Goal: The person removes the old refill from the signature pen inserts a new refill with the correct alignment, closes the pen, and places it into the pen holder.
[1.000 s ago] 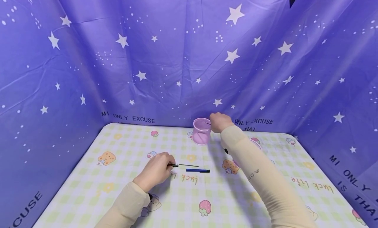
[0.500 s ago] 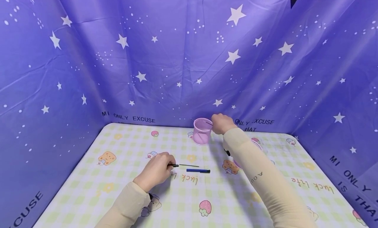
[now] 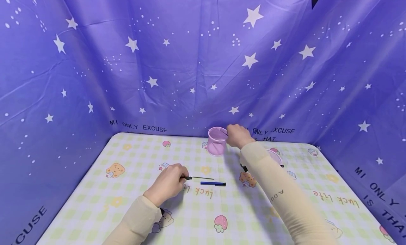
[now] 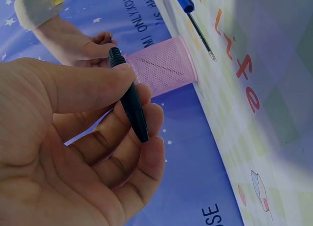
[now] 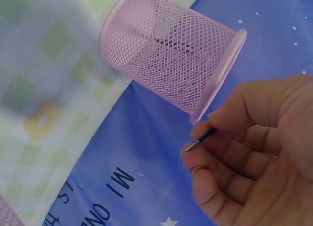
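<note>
My left hand [image 3: 169, 179] pinches a black threaded pen grip section [image 4: 133, 103] between thumb and fingers, its tapered end pointing down in the left wrist view. Beside it on the tablecloth lie a pen refill [image 3: 203, 178] and a blue pen barrel [image 3: 212, 183] with a black end. At the back, my right hand [image 3: 238, 135] is at the rim of a pink mesh pen holder [image 3: 216, 146]. Its thumb and fingers pinch a thin dark refill with a metal tip [image 5: 198, 140], partly hidden by the fingers. A dark slim thing [image 5: 176, 45] shows through the mesh; its kind is unclear.
A second pink mesh holder [image 3: 274, 157] stands to the right, mostly hidden behind my right forearm. The checked tablecloth [image 3: 95, 216] covers the table, and a purple star-printed curtain [image 3: 190, 61] hangs close behind its back edge and at both sides.
My right hand and forearm have shifted slightly right and down by the pen holder's rim, and more of the second holder shows. My left hand stays put with the grip section.
</note>
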Action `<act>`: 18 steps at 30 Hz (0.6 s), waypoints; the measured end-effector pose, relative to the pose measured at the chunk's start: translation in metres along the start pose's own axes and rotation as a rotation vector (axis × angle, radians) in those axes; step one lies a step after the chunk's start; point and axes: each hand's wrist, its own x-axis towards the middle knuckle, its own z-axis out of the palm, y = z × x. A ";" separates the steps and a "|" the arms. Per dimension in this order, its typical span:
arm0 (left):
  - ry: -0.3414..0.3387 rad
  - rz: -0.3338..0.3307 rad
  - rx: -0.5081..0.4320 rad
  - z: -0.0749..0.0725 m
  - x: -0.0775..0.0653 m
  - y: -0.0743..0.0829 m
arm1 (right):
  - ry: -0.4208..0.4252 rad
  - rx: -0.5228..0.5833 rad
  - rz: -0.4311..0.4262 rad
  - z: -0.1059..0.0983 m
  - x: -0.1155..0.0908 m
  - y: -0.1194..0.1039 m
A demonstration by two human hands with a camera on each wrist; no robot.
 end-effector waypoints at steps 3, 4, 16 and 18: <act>-0.002 -0.001 -0.002 0.001 0.000 0.000 | 0.025 0.004 -0.010 0.003 0.000 0.000; -0.002 -0.002 -0.001 0.001 0.000 0.000 | 0.028 0.008 -0.013 0.003 -0.001 0.000; -0.001 -0.002 -0.002 0.001 0.000 0.000 | 0.044 0.038 -0.013 0.012 -0.004 0.000; 0.000 -0.001 -0.003 0.001 0.000 -0.001 | 0.056 0.037 -0.015 0.014 -0.005 -0.001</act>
